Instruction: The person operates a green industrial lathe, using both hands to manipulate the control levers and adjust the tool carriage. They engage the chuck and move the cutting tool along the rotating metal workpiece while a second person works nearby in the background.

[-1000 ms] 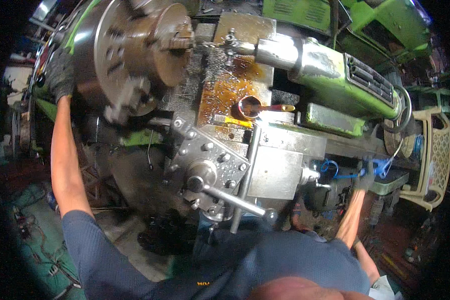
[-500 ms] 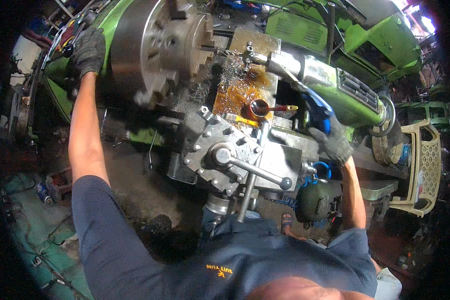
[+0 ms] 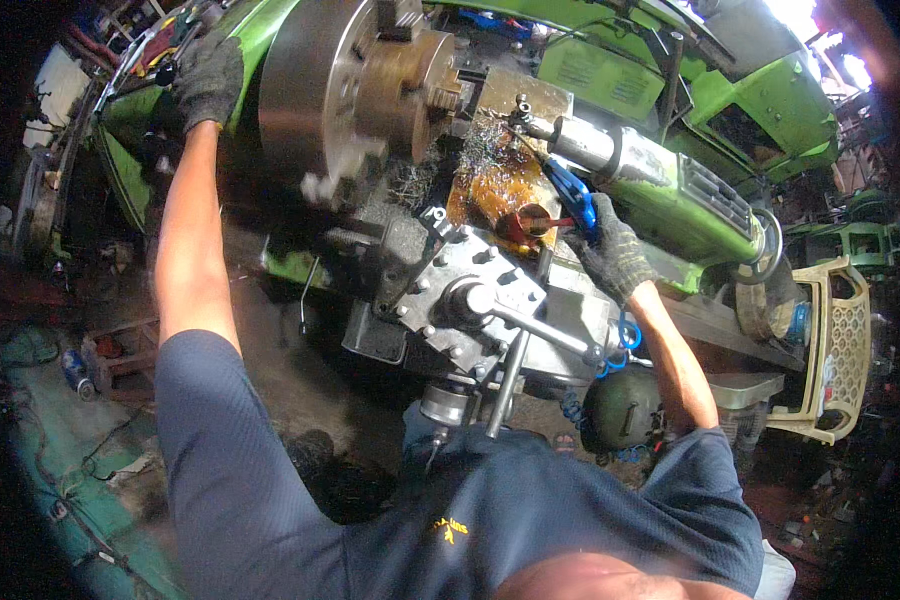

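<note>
Left hand (image 3: 208,75), gloved, stretched far up at arm's length, fingers curled over the green lathe headstock (image 3: 130,110), just left of the big steel chuck (image 3: 340,95). Right hand (image 3: 610,255), gloved, elbow bent, fingers clamped on a blue-handled tool (image 3: 570,200), its tip above the oily red cup (image 3: 532,222).
</note>
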Tool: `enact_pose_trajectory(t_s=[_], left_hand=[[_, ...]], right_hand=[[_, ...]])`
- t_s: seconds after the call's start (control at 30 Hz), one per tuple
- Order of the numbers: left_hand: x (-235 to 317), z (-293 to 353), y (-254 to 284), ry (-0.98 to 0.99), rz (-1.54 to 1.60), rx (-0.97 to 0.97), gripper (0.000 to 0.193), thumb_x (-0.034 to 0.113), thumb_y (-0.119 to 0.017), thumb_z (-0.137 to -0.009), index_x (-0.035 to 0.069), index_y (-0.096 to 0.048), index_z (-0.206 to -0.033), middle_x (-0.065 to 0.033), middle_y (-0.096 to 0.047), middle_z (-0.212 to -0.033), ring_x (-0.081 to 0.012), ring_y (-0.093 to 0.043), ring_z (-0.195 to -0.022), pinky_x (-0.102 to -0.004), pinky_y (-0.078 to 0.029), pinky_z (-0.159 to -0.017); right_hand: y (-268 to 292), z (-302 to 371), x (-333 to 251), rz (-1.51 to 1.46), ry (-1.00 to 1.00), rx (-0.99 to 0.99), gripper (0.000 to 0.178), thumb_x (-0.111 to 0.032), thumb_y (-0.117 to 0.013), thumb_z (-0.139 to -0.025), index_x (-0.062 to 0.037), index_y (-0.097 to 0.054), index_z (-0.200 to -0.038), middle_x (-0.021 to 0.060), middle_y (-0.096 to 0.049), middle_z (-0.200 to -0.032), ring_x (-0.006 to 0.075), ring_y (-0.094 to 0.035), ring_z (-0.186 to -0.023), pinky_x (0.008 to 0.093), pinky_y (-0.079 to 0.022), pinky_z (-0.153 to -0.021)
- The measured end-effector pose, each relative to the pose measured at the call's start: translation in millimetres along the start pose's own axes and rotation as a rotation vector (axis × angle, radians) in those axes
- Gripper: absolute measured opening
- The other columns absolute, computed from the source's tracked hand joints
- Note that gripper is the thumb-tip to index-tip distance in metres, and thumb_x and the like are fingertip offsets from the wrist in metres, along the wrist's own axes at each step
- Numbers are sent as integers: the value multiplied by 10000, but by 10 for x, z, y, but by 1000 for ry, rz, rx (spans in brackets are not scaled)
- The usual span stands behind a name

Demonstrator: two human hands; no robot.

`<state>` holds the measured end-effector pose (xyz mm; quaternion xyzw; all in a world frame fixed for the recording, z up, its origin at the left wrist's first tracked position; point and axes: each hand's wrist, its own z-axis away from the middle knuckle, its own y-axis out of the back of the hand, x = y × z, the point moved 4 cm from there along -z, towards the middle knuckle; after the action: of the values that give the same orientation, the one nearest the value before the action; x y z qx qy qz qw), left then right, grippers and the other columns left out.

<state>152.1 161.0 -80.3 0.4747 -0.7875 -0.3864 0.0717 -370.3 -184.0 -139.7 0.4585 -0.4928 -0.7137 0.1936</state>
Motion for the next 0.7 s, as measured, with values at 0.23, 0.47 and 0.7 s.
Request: enact_pose_trajectory(t_s=[0.23,0.47,0.7], left_hand=[[-129,49,-175,-104,-14,189,323,371,-519,-969,167,-700,-1142,-97,-638,-1266,-359,-555,-1192,-486,-433,-1037],[5,21,-69,34,80,181,291,358,-549,-959,185,-704,-1133,-86,-627,-1294,-334,-537,-1225,-466,-411,-1071],[86,-18,-67,-26,30,160,270,344,-559,-950,190,-708,-1114,-68,-640,-1249,-321,-562,-1170,-462,-436,-1030]], right_hand=[[-67,-96,-87,-29,21,61,400,-294,-667,-913,-118,-439,-1192,308,-672,-939,528,-638,-938,603,-487,-753],[-120,-105,-203,-34,32,51,470,-320,-682,-906,-80,-431,-1223,320,-673,-969,517,-649,-939,591,-489,-766],[-120,-151,-210,40,-48,43,510,-354,-701,-897,-68,-442,-1229,310,-683,-962,507,-659,-937,567,-507,-773]])
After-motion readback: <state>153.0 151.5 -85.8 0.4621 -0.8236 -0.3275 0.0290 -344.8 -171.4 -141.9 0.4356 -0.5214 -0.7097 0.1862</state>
